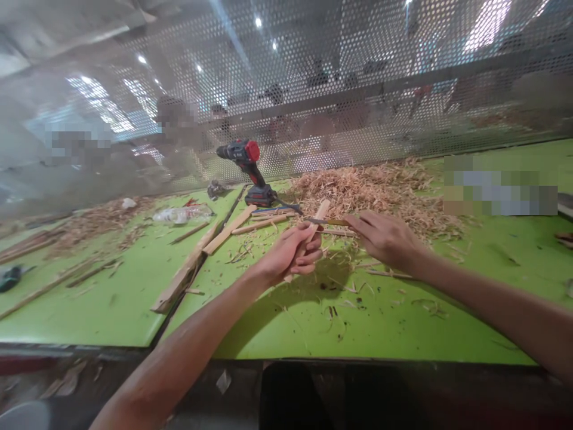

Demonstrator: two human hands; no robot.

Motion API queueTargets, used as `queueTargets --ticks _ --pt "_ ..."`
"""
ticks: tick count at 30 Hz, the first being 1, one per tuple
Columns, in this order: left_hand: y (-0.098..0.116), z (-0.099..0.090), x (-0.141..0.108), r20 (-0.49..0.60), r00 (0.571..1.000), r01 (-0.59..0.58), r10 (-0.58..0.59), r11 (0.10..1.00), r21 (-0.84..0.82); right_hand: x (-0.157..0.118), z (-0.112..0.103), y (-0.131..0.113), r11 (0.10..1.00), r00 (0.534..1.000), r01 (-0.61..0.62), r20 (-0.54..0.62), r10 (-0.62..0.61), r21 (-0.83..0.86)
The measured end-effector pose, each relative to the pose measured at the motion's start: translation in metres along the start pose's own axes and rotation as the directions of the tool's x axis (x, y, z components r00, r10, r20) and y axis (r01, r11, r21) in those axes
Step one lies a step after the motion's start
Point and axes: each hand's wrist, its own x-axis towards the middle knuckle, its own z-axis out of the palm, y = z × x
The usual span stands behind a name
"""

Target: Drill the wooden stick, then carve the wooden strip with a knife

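Over the lime-green tabletop [380, 334], the left hand [295, 248] grips a flat pale-wood strip [323, 210]. At its three o'clock, the right hand [385, 236] pinches a yellow-handled metal knife [336, 222] crossing the strip.

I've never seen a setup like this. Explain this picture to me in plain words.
There is no robot here, just a person's two bare hands. The single picture comes from a camera worn on that person's head, looking forward and down, so the forearms reach in from the bottom and right.

The left hand grips a pale wood strip. The right hand holds a slim tool with a yellowish handle; its dark end meets the strip, though its exact shape is hard to make out.

On the green tabletop lie heaped wood shavings, loose wood pieces and a clear plastic bottle. A cordless drill stands upright on its base.
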Motion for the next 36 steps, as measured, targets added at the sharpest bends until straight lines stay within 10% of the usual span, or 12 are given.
queueTargets --ticks 15,25,36 --pt "0.001 -0.002 0.001 -0.057 0.997 0.05 -0.05 0.999 -0.01 0.001 0.008 0.025 0.993 0.987 0.038 -0.149 -0.055 -0.112" --pt "0.002 -0.002 -0.002 -0.023 0.999 0.027 -0.026 0.997 0.076 0.0 -0.004 0.065 0.962 0.941 -0.261 -0.201 0.271 0.079" --pt "-0.005 -0.004 0.002 -0.022 0.999 -0.028 0.031 0.99 0.137 0.001 -0.002 0.004 0.975 0.98 -0.046 -0.182 0.086 0.218"
